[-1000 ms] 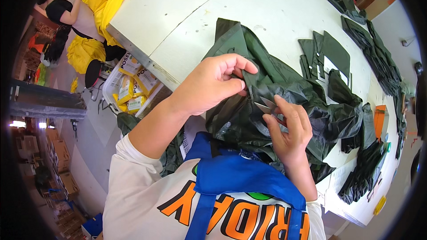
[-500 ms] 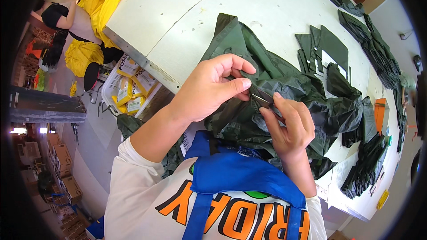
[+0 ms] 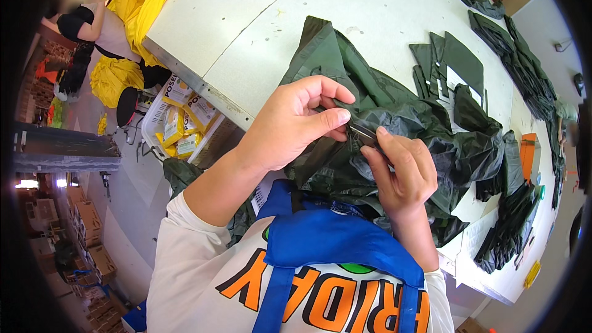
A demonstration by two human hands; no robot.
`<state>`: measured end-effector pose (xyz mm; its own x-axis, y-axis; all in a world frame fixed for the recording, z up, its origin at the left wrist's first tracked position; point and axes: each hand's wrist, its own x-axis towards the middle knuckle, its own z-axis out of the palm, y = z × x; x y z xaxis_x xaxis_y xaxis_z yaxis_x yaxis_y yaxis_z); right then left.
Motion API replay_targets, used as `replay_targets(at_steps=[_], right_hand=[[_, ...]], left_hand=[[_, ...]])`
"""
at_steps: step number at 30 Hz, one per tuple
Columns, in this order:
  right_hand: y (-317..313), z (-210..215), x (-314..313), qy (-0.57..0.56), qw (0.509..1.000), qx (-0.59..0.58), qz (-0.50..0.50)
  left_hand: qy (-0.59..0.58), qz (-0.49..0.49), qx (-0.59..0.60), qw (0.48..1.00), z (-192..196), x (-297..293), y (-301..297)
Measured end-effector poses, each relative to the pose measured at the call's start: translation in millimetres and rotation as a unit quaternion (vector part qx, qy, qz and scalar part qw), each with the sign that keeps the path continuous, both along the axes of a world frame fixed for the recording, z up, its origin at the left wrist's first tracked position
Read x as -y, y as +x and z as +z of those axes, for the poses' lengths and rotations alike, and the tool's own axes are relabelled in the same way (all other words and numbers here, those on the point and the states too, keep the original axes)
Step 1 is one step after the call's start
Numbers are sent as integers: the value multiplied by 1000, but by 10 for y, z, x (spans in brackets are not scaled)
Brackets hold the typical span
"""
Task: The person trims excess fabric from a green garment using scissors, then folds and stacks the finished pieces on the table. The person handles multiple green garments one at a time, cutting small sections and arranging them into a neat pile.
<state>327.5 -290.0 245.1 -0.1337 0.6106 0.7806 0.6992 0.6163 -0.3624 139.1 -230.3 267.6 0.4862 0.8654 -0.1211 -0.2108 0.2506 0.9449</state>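
A dark green waterproof-looking garment (image 3: 394,120) lies bunched on the table's near edge and hangs toward my blue apron. My left hand (image 3: 296,117) is closed in a pinch on a bit of its fabric, thumb against fingertips. Between thumb and fingers, my right hand (image 3: 404,169) grips a pair of small metal thread snips (image 3: 364,132). Their narrow tip points at the left fingertips, close to the pinched fabric. Any thread at that spot is too small to make out.
The large white table (image 3: 246,31) carries cut green pieces (image 3: 456,58) and a long heap of dark green fabric (image 3: 524,61). Yellow packets fill a white bin (image 3: 213,129) below the table's left edge. Another person stands at the far left beside yellow fabric (image 3: 145,12).
The snips have turned slightly in my right hand, showing a narrower side. Both hands stay nearly in place, and the left keeps its pinch on the fabric.
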Motion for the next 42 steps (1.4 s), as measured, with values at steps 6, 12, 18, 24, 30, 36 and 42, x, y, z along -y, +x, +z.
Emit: replay_targets(at_steps=[6, 12, 18, 24, 30, 36, 42], right_hand=[[23, 10, -17, 20, 999, 33, -7], [59, -4, -4, -28, 994, -84, 56], [166, -14, -9, -246, 870, -418, 92], [156, -1, -223, -347, 800, -463, 159], [121, 19, -360, -416, 801, -400, 158], [-24, 249, -477, -389, 826, -335, 232], [73, 195, -520, -310, 909, -149, 235]], left_hand=[[9, -2, 1, 1000, -11, -15, 4], [37, -8, 4, 999, -31, 19, -18], [153, 5, 7, 988, -83, 121, -32], [175, 9, 65, 982, -200, 189, -62], [160, 10, 83, 984, -257, 222, -79], [263, -6, -5, 965, -277, 239, -117], [282, 8, 21, 959, -299, 281, -130]])
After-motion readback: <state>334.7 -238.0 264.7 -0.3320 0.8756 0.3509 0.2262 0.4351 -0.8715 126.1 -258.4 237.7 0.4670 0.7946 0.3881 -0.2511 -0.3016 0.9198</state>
